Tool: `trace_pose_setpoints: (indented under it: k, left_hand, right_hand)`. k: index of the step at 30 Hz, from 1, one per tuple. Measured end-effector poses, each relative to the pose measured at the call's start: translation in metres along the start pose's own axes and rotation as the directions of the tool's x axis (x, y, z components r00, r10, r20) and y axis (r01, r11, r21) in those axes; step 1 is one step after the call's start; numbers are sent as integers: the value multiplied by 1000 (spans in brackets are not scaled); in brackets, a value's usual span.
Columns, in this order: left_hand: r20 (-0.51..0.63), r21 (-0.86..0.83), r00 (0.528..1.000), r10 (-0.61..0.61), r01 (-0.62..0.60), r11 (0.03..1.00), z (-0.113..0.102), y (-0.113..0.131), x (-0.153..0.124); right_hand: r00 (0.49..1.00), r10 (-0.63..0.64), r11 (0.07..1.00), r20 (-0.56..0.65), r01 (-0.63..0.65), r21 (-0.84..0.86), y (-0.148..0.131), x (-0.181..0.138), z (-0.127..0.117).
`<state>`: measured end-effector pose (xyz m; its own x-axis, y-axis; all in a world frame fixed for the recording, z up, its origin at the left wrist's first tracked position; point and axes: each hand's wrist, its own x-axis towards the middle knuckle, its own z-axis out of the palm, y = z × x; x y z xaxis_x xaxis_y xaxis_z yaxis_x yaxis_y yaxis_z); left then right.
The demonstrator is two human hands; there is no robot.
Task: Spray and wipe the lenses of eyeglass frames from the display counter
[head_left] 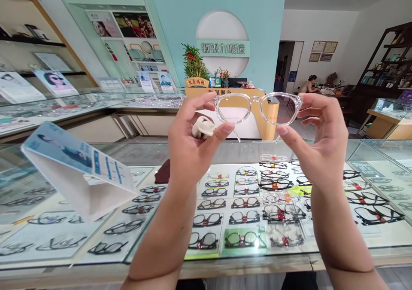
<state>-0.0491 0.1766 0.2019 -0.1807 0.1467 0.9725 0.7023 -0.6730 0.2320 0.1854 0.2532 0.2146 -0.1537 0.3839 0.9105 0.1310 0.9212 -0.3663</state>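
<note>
A pair of eyeglasses [256, 99] with a clear frame is held up at chest height above the glass counter, lenses upright. My left hand [196, 139] pinches its left end between thumb and fingers, and a crumpled cream cloth [203, 127] is tucked in that same palm. At the other end, my right hand [322, 137] grips the frame near the hinge with thumb and forefinger. Parts of the temples show below the lenses.
Below my arms, a glass display counter [254, 257] holds rows of glasses. A folded card sign [77, 169] stands on it at left, and a dark red cloth-like item [162, 172] lies nearby. Farther back are a service desk [193, 93] and a seated person [308, 85].
</note>
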Motion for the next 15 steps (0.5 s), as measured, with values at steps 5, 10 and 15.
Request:
trace_pose_setpoints:
  k: [5, 10, 15]
  left_hand:
    - [40, -34, 999, -27, 28, 999, 0, 0, 0]
    - [47, -31, 994, -100, 101, 994, -1, -1, 0]
    - [57, -32, 983, -173, 175, 984, 0, -4, -2]
  right_hand:
    - [1000, -8, 1000, -15, 8, -29, -2, -1, -1]
    - [1000, -9, 999, -3, 9, -32, -2, -1, 1]
    - [1000, 11, 1000, 14, -11, -25, -1, 0, 1]
